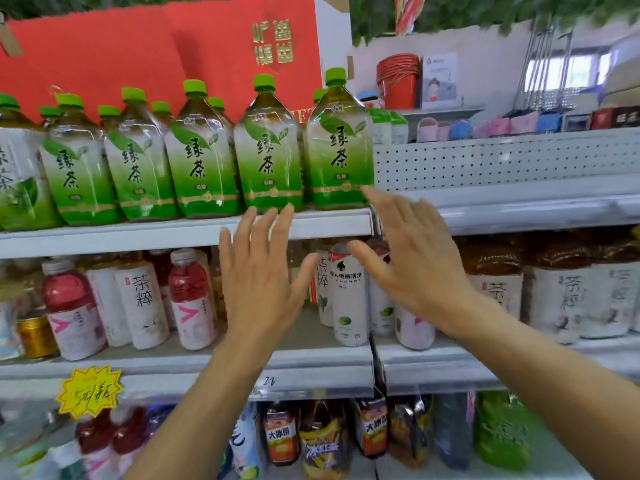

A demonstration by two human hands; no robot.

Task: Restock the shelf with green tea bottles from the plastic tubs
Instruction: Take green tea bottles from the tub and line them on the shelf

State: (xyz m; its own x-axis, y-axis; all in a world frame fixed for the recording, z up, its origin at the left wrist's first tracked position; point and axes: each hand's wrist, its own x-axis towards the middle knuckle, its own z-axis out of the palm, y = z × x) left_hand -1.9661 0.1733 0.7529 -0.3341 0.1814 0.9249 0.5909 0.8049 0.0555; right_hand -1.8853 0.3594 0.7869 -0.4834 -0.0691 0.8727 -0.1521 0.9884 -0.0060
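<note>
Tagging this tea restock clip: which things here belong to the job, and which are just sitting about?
Job: green tea bottles, shelf, left hand, right hand.
Just about: red drink bottles, red buckets, yellow price tag.

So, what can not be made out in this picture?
Plastic tubs: outside the head view.
Back-row green tea bottles: front row hides them, only caps show.
Leftmost green tea bottle: cut by the left edge.
Middle-shelf drinks behind the left hand and right hand: covered.
Bottom-shelf bottles: blurred.

Green-capped, green-and-white-labelled tea bottles [339,140]
</note>
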